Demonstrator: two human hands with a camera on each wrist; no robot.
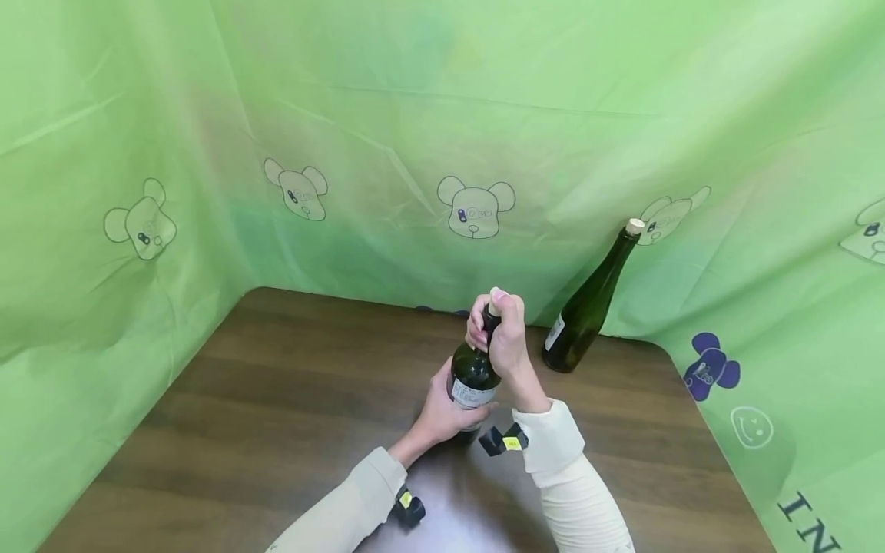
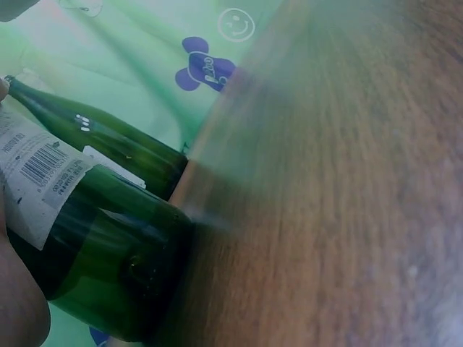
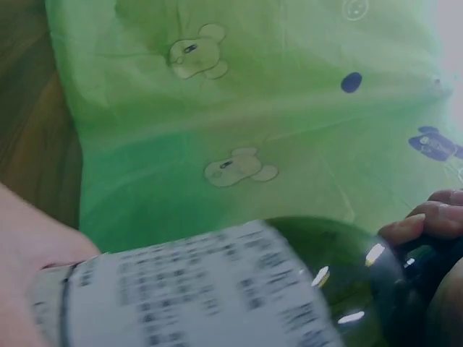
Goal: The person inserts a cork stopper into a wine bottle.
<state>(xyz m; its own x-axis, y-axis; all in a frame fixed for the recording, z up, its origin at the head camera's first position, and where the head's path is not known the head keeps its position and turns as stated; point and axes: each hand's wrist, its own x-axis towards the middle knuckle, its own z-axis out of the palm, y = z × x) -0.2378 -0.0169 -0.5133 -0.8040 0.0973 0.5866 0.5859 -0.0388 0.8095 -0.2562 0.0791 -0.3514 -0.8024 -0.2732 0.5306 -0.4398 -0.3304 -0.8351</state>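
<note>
A dark green glass wine bottle (image 1: 474, 370) with a white printed label (image 3: 195, 289) stands near the middle of the table, in front of me. My left hand (image 1: 442, 411) grips its body low down, thumb and fingers on either side. Around the neck curl the fingers of my right hand (image 1: 508, 330), the thumb up at a pale cork (image 1: 494, 309) in the mouth. In the left wrist view the bottle's base (image 2: 130, 267) shows; whether it touches the table I cannot tell. Most of the neck is hidden by the right hand.
A second, taller green bottle (image 1: 591, 307) with a pale cork (image 1: 635, 226) in its mouth stands at the back right, close to the green curtain (image 1: 387, 115). The curtain hangs around the back and sides of the brown wooden table (image 1: 276, 399).
</note>
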